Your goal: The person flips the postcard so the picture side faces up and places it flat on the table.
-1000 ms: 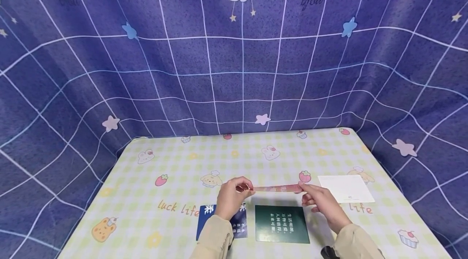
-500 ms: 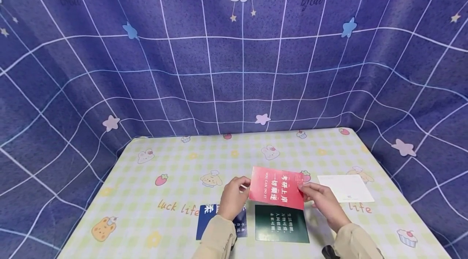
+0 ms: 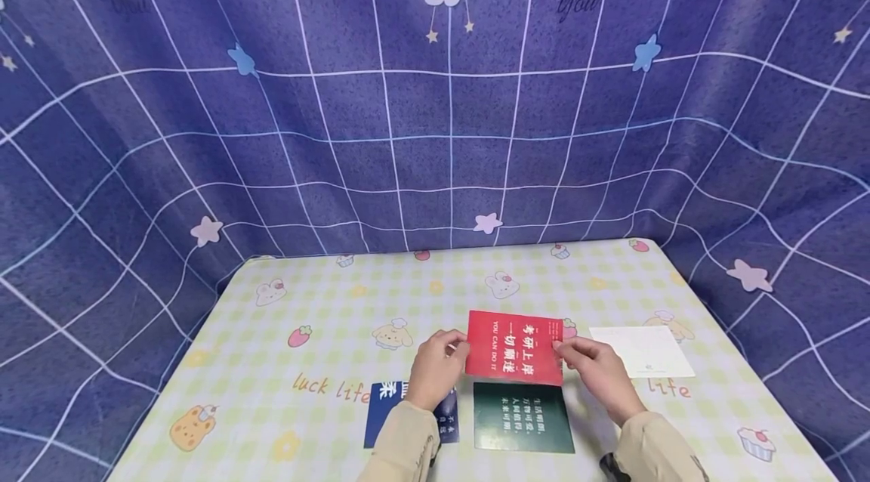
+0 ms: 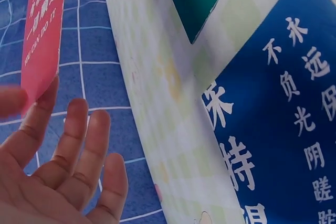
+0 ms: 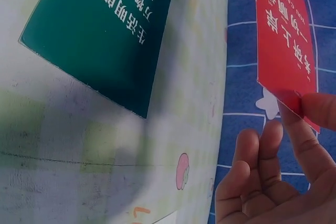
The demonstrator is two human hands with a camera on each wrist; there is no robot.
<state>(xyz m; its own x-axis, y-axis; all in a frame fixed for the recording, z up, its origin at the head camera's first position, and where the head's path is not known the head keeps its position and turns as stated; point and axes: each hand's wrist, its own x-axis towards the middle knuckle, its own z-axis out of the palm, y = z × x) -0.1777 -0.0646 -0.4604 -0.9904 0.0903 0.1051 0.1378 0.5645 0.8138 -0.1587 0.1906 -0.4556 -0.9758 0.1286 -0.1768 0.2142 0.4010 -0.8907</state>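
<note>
A red card [image 3: 513, 347] with white lettering, "YOU CAN DO IT" among it, is held above the table, its printed face toward the head camera. My left hand [image 3: 437, 369] pinches its left edge between thumb and forefinger; in the left wrist view the other fingers [image 4: 97, 140] are spread off it. On the opposite edge my right hand [image 3: 601, 376] pinches the card the same way, its other fingers [image 5: 247, 156] loosely bent. Below lies a dark green card [image 3: 523, 418] with white characters. A blue card [image 3: 381, 421] is partly hidden under my left hand and sleeve.
A white card [image 3: 646, 351] lies on the table to the right of my right hand. The checked tablecloth [image 3: 326, 316] has printed cartoon figures. A blue gridded curtain [image 3: 421, 165] rises behind and at both sides.
One second ago the red card was seen nearly edge-on. It has tipped so its printed face shows, and over the last half second it has shifted only slightly. Both hands keep their pinch.
</note>
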